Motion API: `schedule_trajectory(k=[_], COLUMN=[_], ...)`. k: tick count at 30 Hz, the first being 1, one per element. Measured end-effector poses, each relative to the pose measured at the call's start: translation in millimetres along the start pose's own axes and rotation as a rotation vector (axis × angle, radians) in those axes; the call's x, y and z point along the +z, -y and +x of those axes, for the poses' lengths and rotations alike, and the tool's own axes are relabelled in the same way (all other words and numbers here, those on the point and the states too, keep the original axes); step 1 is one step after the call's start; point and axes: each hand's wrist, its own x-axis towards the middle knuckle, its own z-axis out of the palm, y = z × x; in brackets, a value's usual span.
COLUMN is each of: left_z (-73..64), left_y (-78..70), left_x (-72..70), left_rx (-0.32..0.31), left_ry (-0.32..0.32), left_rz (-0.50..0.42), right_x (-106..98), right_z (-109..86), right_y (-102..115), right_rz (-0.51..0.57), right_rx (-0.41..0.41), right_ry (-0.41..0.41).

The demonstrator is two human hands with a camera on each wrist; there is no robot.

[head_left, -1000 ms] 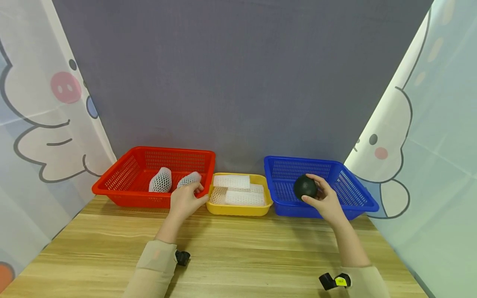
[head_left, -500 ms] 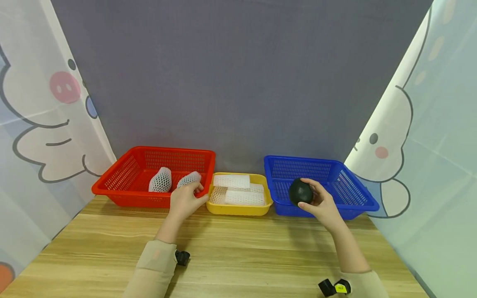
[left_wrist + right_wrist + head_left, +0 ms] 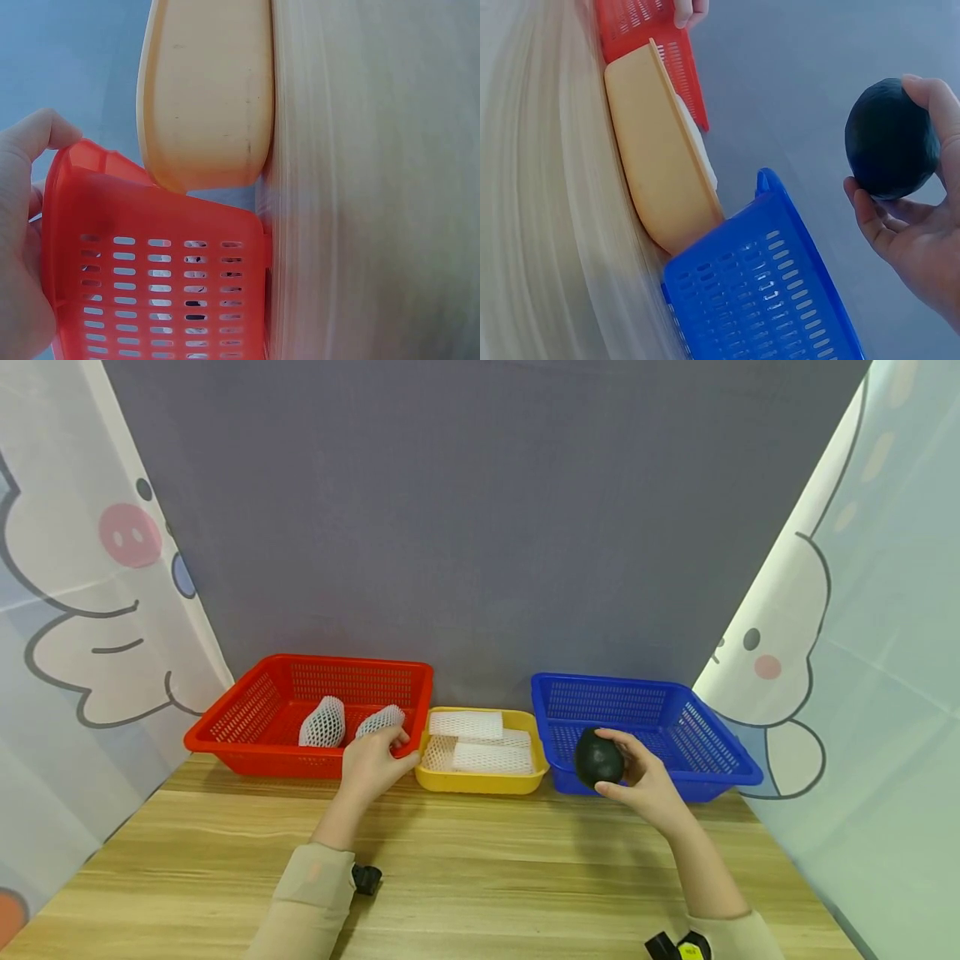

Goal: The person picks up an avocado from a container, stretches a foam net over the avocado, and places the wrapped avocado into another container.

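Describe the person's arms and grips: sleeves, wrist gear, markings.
Left sleeve and right sleeve: beige. Left grip and right grip: bare, no gloves. Left wrist device: black. Right wrist device: black, yellow label, print too small to read.

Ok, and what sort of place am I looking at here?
Probably a small curtained-off packing station: a wood-grain table before a gray backdrop, cartoon-print curtains on both sides, and white foam-net sleeves in a yellow plastic basket.
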Motion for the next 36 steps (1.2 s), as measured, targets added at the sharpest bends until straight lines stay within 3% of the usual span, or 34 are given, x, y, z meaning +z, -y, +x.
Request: schedule_trajectory(k=[13, 36], left_z=[-0.4, 0.2], left_y=[-0.2, -0.4], left_x=[0.0, -0.3], left_rx=[-0.003, -0.006], left_ry=[0.001, 0.006], left_rz=[0.005, 0.005], right_x=[7, 21], right_z=[-8.0, -24.2], right_y=[-2, -14], right_rz=[0.026, 0.032], right_rx=[-0.050, 0.004], right_ry=[0.102, 0.280])
